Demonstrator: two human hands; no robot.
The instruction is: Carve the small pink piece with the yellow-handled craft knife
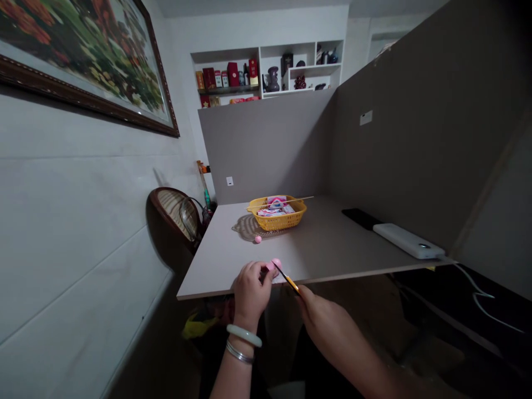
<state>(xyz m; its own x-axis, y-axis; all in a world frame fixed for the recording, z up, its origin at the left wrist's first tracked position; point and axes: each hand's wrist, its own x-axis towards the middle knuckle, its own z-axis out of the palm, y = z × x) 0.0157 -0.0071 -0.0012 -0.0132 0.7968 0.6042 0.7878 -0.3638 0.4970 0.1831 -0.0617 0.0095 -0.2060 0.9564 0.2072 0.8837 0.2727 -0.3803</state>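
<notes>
My left hand [251, 288] rests at the table's front edge, its fingers closed on a small pink lump [276, 262]; whether the lump is clay or something else, I cannot tell. In my right hand [326, 317] is a slim tool with a yellow handle and a thin dark blade [292, 284], which looks like a craft knife. Its tip touches or lies just over the pink lump. A little farther back, a small pink ball [258, 239] sits alone on the tabletop.
Behind the pink ball stands a yellow plastic basket [279, 223] holding pink and white packets, with a thin stick [302, 198] across its rim. A white power bank [407, 240] with a cable and a dark flat object [361, 218] lie at right. Grey panels [270, 149] border the table.
</notes>
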